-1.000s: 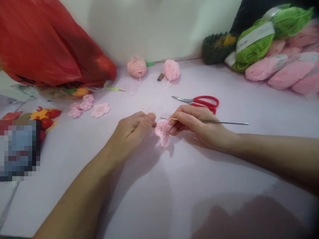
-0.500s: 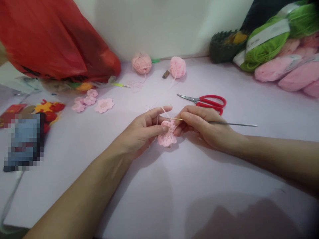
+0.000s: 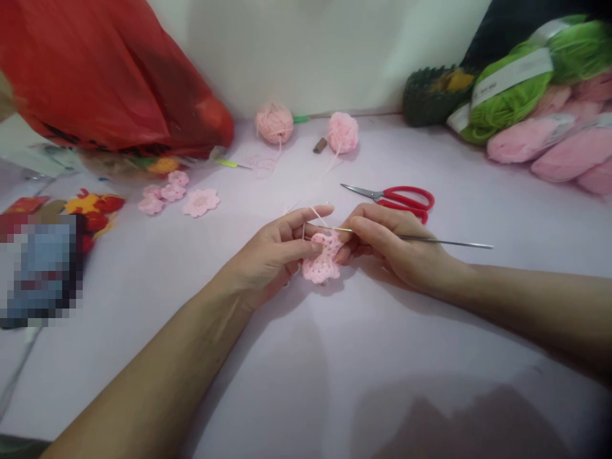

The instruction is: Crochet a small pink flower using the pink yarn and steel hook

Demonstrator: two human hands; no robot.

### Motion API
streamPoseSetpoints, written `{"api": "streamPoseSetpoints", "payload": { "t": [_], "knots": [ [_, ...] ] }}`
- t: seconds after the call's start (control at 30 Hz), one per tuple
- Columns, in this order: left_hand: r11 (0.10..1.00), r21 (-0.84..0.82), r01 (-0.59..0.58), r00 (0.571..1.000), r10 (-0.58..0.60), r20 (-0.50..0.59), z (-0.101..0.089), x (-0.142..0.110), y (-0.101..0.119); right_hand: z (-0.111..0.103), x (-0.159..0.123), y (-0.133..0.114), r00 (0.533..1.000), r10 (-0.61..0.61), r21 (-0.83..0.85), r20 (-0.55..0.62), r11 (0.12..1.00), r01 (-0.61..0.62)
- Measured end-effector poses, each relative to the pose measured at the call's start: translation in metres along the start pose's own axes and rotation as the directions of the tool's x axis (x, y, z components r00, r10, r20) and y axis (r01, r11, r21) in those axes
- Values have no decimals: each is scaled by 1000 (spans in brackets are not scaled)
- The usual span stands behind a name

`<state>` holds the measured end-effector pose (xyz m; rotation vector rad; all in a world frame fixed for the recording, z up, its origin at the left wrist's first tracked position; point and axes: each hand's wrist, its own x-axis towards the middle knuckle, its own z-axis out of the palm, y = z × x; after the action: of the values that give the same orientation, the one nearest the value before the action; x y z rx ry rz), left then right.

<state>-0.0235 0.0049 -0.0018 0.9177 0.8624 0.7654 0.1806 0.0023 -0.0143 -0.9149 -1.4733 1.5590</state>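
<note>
A red bag (image 3: pixel 109 76), contents hidden, ran out of frame. The left hand (image 3: pixel 268 252), forefinger raised, pinched a pink crochet piece (image 3: pixel 321 268) at center; the curled right hand (image 3: pixel 399 241) gripped a hook (image 3: pixel 459 243). A dark basket (image 3: pixel 421 105) held something yellow (image 3: pixel 459 80), indistinct.

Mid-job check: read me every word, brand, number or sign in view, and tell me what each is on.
Nothing is legible.
White band on the green yarn: small dark marks, too blurred to read.
Labels on the pink skeins: too blurred to read.
Red bag: dark marks, perhaps print, along its lower edge; unreadable.
Pixelated object: too masked to read.
Crochet hook, scissors: no lettering shows.
</note>
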Motion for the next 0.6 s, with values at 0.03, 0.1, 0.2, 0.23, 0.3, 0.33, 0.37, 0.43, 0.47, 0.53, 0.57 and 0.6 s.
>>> {"api": "streamPoseSetpoints", "payload": {
  "t": [0.03,0.1,0.2,0.23,0.3,0.33,0.37,0.43,0.47,0.53,0.57,0.6],
  "knots": [
    [1000,6,1,1000,-1,-9,0,0,0,0,0,0,1000,0,-4,2,1000,0],
    [1000,27,11,1000,-10,-27,-1,0,-1,0,-1,-1,1000,-3,-11,6,1000,3],
    [999,46,23,999,-21,-35,-1,1,-3,0,-1,-1,1000,-15,-15,10,1000,15],
    [999,46,24,999,-22,-31,-1,1,-3,0,-1,-2,1000,-15,-19,10,1000,15],
    [999,49,18,1000,-17,-24,-1,2,-3,0,-1,-2,1000,-8,-24,9,1000,8],
    [998,54,14,1000,-13,-22,-1,2,-3,0,-1,-2,1000,-5,-24,9,1000,5],
    [998,58,10,1000,-9,-21,-1,2,-3,0,-1,-2,1000,-3,-27,8,1000,3],
    [998,62,5,1000,-4,-18,0,1,-2,0,0,-2,1000,-6,-37,4,999,6],
    [998,62,2,1000,-1,-16,0,1,-2,0,0,-1,1000,-8,-44,2,999,8],
    [998,66,-6,1000,7,-16,1,0,-1,0,-1,-1,1000,-7,-52,0,999,7],
    [997,73,-10,1000,11,-19,1,0,-1,0,-1,-1,1000,-6,-53,0,999,6],
    [997,81,-13,1000,15,-23,1,0,-1,0,-1,-1,1000,-4,-51,-1,999,4]
  ]
}}
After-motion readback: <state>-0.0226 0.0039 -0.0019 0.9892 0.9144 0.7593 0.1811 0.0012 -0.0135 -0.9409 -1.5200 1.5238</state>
